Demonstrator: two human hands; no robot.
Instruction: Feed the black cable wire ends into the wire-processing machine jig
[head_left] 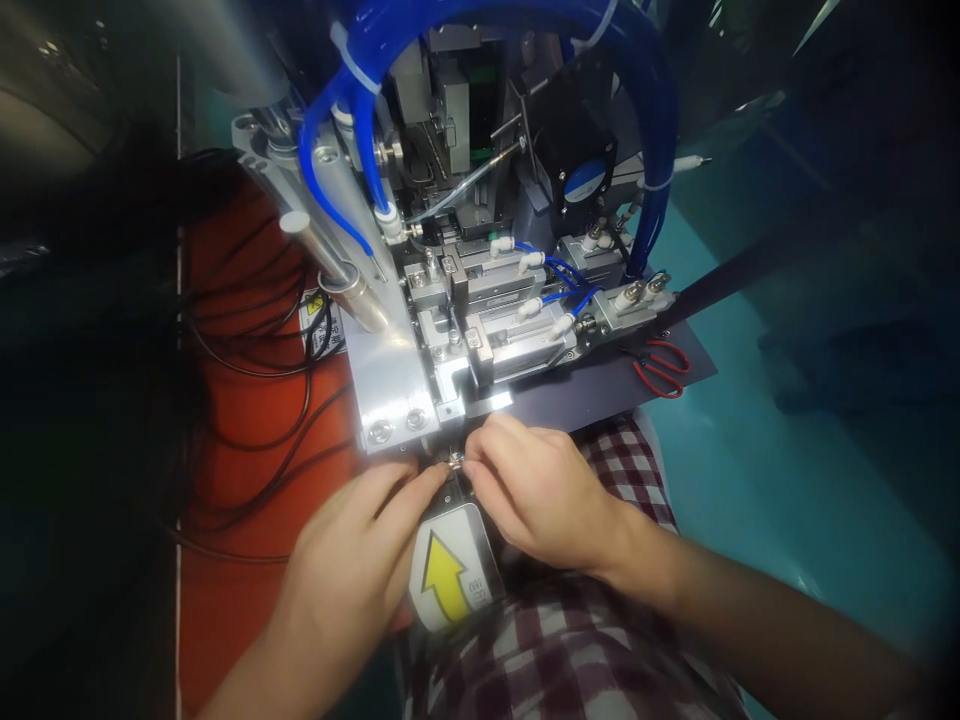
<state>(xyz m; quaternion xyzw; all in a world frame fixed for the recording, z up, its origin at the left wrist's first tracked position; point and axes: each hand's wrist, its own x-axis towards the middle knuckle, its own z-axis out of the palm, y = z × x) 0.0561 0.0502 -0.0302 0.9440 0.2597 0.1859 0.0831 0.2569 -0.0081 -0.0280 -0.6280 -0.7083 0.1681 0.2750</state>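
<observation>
Both hands meet at the near edge of a metal machine (397, 370), fingertips almost touching. Between them sits a small shiny metal part (454, 461), too small to name and partly covered by the fingers. My left hand (352, 540) pinches at its left side with thumb and forefinger. From the right, my right hand (540, 490) has its fingers curled and its thumb and forefinger closed on the same spot. Just below the fingertips is a white label with a yellow arrow (445, 580).
Air cylinders (517, 340) with blue tubes (660, 130) stand behind the hands. Red-handled scissors (661, 368) lie on the dark plate (585, 395) at right. Black cables (262, 370) trail over a red surface (225, 600) at left. A checkered garment (540, 650) is close below.
</observation>
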